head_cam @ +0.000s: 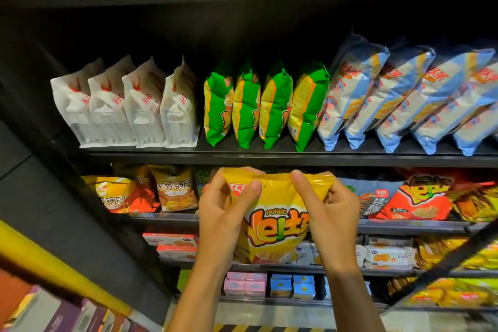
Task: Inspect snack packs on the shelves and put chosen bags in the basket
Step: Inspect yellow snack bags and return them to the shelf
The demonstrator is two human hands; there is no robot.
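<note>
So we're in a shop aisle facing dark metal shelves [269,159] packed with snacks. Both our hands are up front holding one yellow potato chip bag [272,226] upright, in front of the lower shelves. Our left hand [223,213] has its grip curled around the bag's left edge, thumb pressed on the front near the top. Our right hand [327,210] grips the right edge the same way, thumb up by the top seal. Just behind the bag sit orange rice-cracker packs [175,188] to the left and a red chip bag [420,199] to the right. One shelf up we've got white pouches [126,108], green bags [264,105] and blue packs [404,100] standing in rows. No basket in view.
</note>
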